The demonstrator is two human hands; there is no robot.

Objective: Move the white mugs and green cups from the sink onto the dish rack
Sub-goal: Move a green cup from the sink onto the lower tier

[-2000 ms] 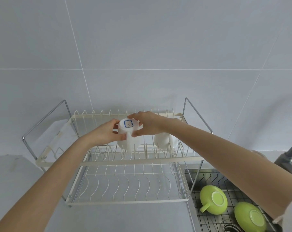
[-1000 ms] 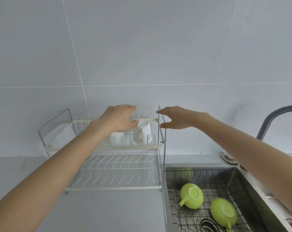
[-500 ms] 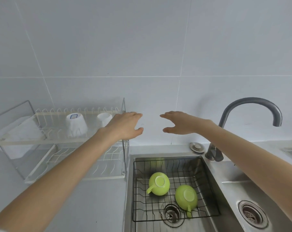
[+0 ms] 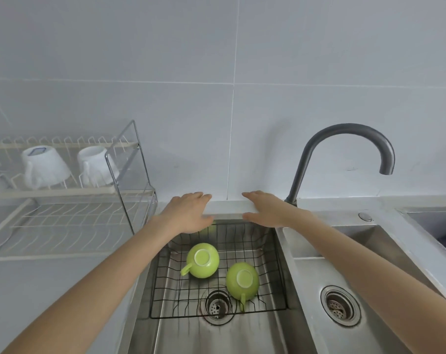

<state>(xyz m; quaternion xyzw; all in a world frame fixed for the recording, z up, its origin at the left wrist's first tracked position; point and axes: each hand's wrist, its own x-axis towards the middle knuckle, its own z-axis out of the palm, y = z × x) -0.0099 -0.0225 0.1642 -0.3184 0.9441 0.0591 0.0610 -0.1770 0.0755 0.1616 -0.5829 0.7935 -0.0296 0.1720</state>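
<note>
Two hands, left (image 4: 188, 213) and right (image 4: 265, 209), released, two green cups (image 4: 202, 260) in sink (image 4: 280, 335), two white mugs (image 4: 46, 167) racked

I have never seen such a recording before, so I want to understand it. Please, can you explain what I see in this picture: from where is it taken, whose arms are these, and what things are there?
The picture comes from a camera worn on a person's head, looking forward and down, so the two bare arms belong to that person. No machine is involved. The left hand and the right hand hover above the back edge of the sink, fingers spread, holding nothing. In the sink lies a black wire basket with two green cups, one on the left and one on the right, both upside down. At the left stands a dish rack; two white mugs sit upside down on its upper level. A dark curved tap rises behind the sink.
</note>
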